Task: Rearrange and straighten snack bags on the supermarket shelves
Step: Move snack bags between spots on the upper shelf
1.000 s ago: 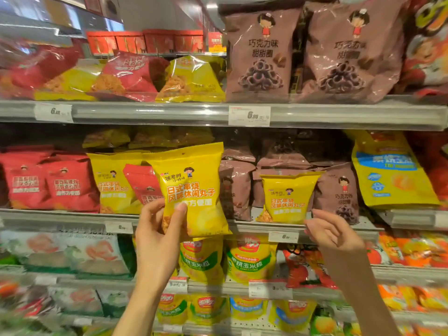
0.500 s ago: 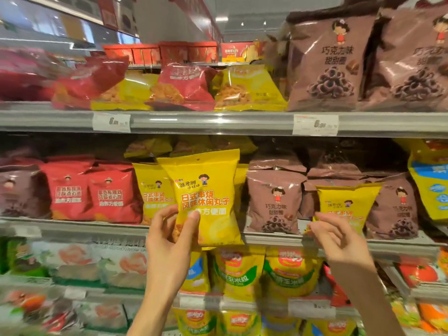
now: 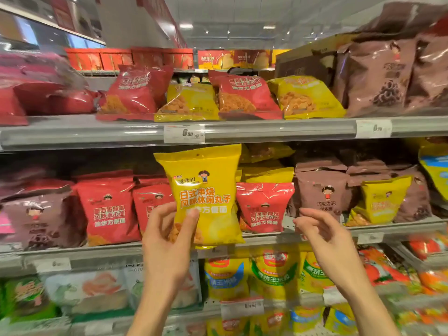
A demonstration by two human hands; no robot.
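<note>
1. A person's left hand (image 3: 167,241) grips a yellow snack bag (image 3: 204,197) by its lower left corner, thumb across the front and fingers behind; the bag stands upright, long axis running 12 to 6 o'clock, in front of the middle shelf (image 3: 72,253).
2. The right hand (image 3: 322,229) holds nothing, its fingers loosely curled and apart from every bag, hovering at 3 o'clock of the held bag and just in front of the shelf lip.
3. A second yellow bag (image 3: 383,198) sits among brown bags (image 3: 324,192) at about 2 o'clock of the right hand, tilted slightly; the right hand is clearly the nearer one to it.
4. Directly behind the held bag, a stack of yellow bags (image 3: 266,173) fills the back of the shelf at 1 o'clock of the left hand, with a red bag (image 3: 265,207) leaning in front.
5. Judgement: the held bag probably belongs with that yellow stack, so the move runs up and rightward from the left hand.
6. Hard to read: the held bag covers the shelf slot behind it, the left fingers are hidden behind the bag, and the frame's edges are blurred.
</note>
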